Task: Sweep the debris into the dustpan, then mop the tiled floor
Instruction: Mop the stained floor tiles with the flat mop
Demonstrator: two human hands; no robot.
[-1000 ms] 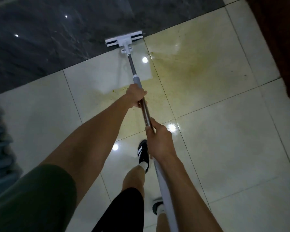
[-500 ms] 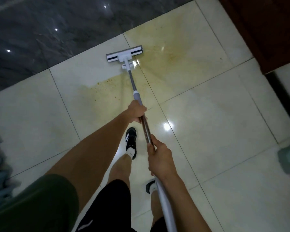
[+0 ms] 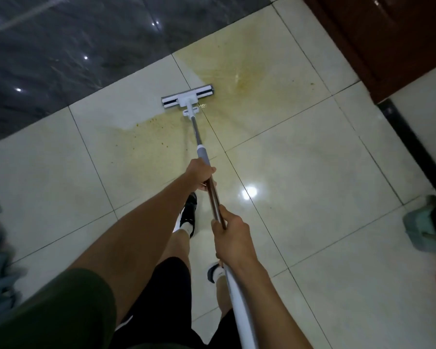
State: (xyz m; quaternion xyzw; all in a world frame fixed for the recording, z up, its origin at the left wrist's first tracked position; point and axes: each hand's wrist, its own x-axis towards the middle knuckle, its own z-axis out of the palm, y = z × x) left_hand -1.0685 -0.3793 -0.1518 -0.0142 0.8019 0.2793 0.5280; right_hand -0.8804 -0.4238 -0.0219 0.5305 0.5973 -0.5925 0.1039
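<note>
I have one mop (image 3: 207,157), and both my hands are on its pole: my left hand (image 3: 201,177) wraps it further down toward the head, my right hand (image 3: 230,234) grips it nearer to me. The single flat mop head (image 3: 188,99) lies on the pale tiled floor (image 3: 312,187), at the edge of a yellowish stain (image 3: 239,96). At the right edge stands one green dustpan (image 3: 425,230); what it holds, I cannot make out.

- I see the mop (image 3: 207,157): flat white head lying on the pale tiled floor (image 3: 312,185), metal pole slanting back.
- Yellowish stain (image 3: 242,81) spreads just beside the head.
- Green dustpan (image 3: 423,227) sits at the far right edge.
</note>
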